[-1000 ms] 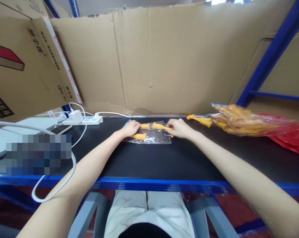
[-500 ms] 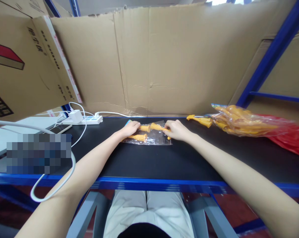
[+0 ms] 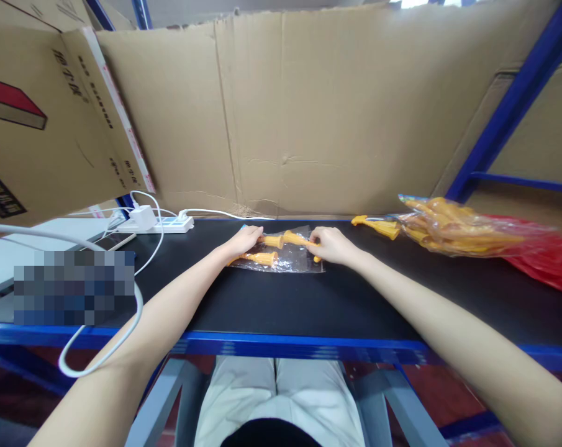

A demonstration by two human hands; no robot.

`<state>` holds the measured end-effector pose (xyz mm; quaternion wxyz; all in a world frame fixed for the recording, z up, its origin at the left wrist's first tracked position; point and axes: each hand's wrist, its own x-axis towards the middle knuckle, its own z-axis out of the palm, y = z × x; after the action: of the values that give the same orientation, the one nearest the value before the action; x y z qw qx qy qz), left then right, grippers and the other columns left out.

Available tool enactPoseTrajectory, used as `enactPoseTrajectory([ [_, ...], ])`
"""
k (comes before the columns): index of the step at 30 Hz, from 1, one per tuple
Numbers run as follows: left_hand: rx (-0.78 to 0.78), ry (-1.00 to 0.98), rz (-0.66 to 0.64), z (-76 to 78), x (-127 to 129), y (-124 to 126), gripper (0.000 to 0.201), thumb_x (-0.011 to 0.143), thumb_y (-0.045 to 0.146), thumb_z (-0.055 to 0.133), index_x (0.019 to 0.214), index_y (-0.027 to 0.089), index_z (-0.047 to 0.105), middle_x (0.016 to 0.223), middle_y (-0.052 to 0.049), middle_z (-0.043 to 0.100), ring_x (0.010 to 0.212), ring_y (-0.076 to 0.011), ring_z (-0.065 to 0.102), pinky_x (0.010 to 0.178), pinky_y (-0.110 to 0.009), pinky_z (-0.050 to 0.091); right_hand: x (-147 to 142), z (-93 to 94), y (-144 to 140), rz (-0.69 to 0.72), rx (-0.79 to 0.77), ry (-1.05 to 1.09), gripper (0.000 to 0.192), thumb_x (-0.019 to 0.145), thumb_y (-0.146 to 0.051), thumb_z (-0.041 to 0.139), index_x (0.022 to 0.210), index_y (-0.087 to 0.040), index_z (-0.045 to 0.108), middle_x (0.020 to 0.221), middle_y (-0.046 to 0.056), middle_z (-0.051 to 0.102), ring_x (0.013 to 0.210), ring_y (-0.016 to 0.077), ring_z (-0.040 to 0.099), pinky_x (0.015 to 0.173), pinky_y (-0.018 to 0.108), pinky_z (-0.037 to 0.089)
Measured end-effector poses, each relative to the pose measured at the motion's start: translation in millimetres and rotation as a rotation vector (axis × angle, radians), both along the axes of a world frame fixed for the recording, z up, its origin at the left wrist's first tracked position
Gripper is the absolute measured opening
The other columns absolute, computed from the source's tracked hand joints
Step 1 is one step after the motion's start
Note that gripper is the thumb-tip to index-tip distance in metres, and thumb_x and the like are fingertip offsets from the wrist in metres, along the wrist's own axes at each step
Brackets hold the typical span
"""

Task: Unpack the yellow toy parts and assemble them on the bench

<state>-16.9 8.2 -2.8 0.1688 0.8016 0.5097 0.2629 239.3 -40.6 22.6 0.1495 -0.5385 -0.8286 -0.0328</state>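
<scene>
A clear plastic bag (image 3: 299, 264) lies flat on the black tabletop between my hands. In or on it are orange-yellow plastic pieces with flared, cone-like ends: a lower one (image 3: 263, 258), an upper left one (image 3: 274, 241) and an upper right one (image 3: 294, 238). I cannot tell which are inside the bag. My left hand (image 3: 246, 241) is closed over the bag's left end and covers the thin ends of two pieces. Fingers of my right hand (image 3: 330, 244) are closed round the narrow end of the upper right piece, at the bag's right side.
To the right lie a loose orange-yellow piece (image 3: 378, 227), a filled clear bag (image 3: 457, 230) of similar pieces and a red plastic bag (image 3: 546, 254). A power strip (image 3: 169, 225) with white cables stands left. Cardboard (image 3: 336, 112) walls the back; a blue edge (image 3: 299, 345) runs in front.
Almost nothing differs. Both hands stay at the bag, and the pieces lie where they were, apart from a very slight shift of the view.
</scene>
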Motion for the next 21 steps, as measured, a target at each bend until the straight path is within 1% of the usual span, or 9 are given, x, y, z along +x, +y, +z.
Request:
enactPoseTrajectory([
  [5, -0.006, -0.021, -0.007, -0.6, 0.2, 0.9, 0.05, 0.088, 0.044, 0.023, 0.077, 0.014, 0.062, 0.095, -0.01, 0.067, 0.097, -0.024, 0.057, 0.087, -0.035, 0.041, 1.4, -2.9, 3.5, -0.014, -0.024, 0.046, 0.016, 0.076, -0.031, 0.054, 0.07, -0.017, 0.06, 0.075, 0.004, 0.065, 0.066, 0.0151, 0.057, 0.059, 0.024, 0.032],
  [8, -0.006, -0.042, -0.007, -1.1, 0.6, -0.5, 0.05, 0.089, 0.044, 0.024, 0.078, 0.014, 0.062, 0.097, -0.01, 0.067, 0.099, -0.0242, 0.057, 0.089, -0.035, 0.041, 1.4, -3.8, 3.0, 0.014, -0.014, 0.045, 0.017, 0.077, -0.031, 0.054, 0.069, -0.017, 0.06, 0.075, 0.005, 0.065, 0.065, 0.0148, 0.057, 0.06, 0.024, 0.033],
  [11, -0.017, -0.113, 0.004, -2.6, 0.1, -1.7, 0.051, 0.089, 0.049, 0.027, 0.093, 0.014, 0.063, 0.11, -0.011, 0.064, 0.106, -0.024, 0.055, 0.094, -0.035, 0.038, 0.4, -3.8, 0.7, 0.075, 0.012, 0.029, 0.016, 0.078, -0.028, 0.054, 0.07, -0.016, 0.061, 0.077, 0.004, 0.065, 0.065, 0.0139, 0.057, 0.063, 0.024, 0.034],
  [14, -0.057, -0.22, 0.019, -4.5, 0.3, -1.9, 0.055, 0.088, 0.055, 0.028, 0.11, 0.015, 0.059, 0.122, -0.011, 0.059, 0.114, -0.024, 0.052, 0.1, -0.036, 0.035, -0.8, -5.0, -0.6, 0.113, 0.031, 0.029, 0.015, 0.079, -0.025, 0.054, 0.071, -0.016, 0.063, 0.08, 0.004, 0.065, 0.068, 0.0143, 0.058, 0.065, 0.024, 0.035],
  [18, -0.121, -0.351, 0.023, -6.2, 6.4, -3.0, 0.058, 0.089, 0.056, 0.025, 0.117, 0.015, 0.056, 0.13, -0.012, 0.053, 0.12, -0.0241, 0.048, 0.1, -0.035, 0.035, -2.8, -11.8, 1.6, 0.131, 0.074, 0.04, 0.013, 0.079, -0.024, 0.056, 0.074, -0.016, 0.065, 0.083, 0.006, 0.065, 0.076, 0.0174, 0.059, 0.068, 0.026, 0.038],
  [21, -0.161, -0.426, 0.038, -6.8, 13.6, -5.4, 0.057, 0.09, 0.054, 0.024, 0.121, 0.016, 0.052, 0.135, -0.012, 0.049, 0.124, -0.0241, 0.045, 0.1, -0.034, 0.035, -5.3, -20.7, 5.2, 0.165, 0.12, 0.077, 0.012, 0.079, -0.022, 0.057, 0.078, -0.016, 0.067, 0.087, 0.008, 0.065, 0.085, 0.02, 0.059, 0.074, 0.028, 0.042],
])
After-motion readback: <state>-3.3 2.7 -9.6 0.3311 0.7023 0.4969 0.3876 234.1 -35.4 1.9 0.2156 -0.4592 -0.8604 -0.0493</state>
